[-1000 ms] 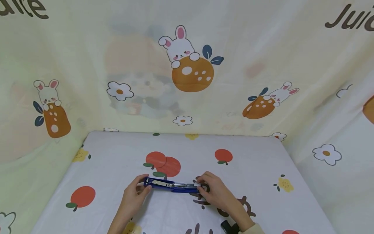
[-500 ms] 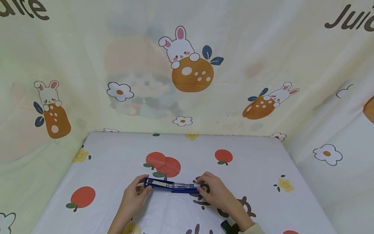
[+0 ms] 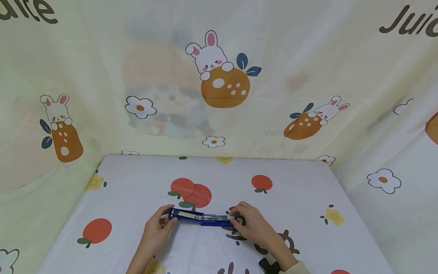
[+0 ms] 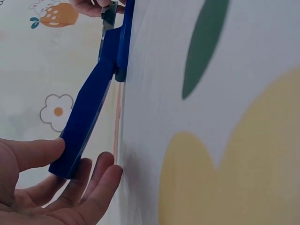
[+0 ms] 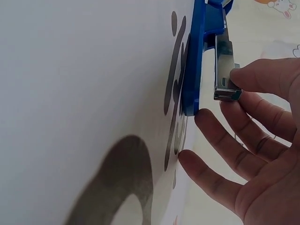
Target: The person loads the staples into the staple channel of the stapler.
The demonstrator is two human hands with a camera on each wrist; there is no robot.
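Note:
A blue stapler [image 3: 186, 215] lies folded wide open across the white cloth in the head view, its cover to the left and its base to the right. My left hand [image 3: 154, 227] pinches the end of the cover between thumb and fingers; the left wrist view shows this blue cover [image 4: 86, 110] sloping up off the table. At the other end, my right hand [image 3: 252, 223] has its thumb and fingers on the tip of the metal staple magazine [image 5: 225, 68]. Beneath the magazine, the blue base [image 5: 193, 75] stays down on the cloth, with a fingertip at its end.
The table [image 3: 294, 205] is covered by a white cloth printed with fruit and flowers. Printed curtains [image 3: 164, 76] stand behind it and at both sides. A black object [image 3: 268, 265] sits at my right wrist near the front.

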